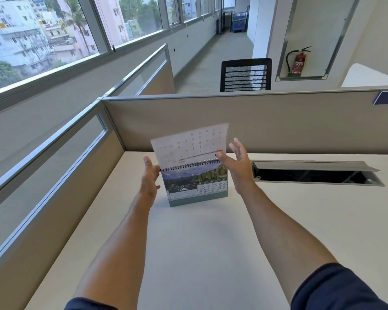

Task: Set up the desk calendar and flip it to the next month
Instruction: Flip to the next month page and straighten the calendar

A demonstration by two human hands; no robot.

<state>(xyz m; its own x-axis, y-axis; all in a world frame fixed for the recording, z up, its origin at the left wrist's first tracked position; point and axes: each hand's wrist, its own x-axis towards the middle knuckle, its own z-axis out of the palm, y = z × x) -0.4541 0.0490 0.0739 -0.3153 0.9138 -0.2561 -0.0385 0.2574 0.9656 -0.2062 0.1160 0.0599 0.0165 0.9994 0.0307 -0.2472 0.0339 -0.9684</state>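
Observation:
The desk calendar (197, 189) stands upright on the white desk (202, 242), its front page showing a mountain photo and "APRIL". One white page (188, 146) is lifted above the spiral binding, standing almost vertical and slightly blurred. My left hand (149, 177) rests against the calendar's left edge at the spiral, thumb touching it. My right hand (238, 162) is at the right edge. Its thumb touches the lifted page's lower right corner and its fingers are spread apart in the air.
Beige partition panels (255, 124) close the desk at the back and left. An open cable tray with a raised lid (316, 173) is sunk into the desk to the right of the calendar. A black mesh chair (245, 74) stands beyond the partition.

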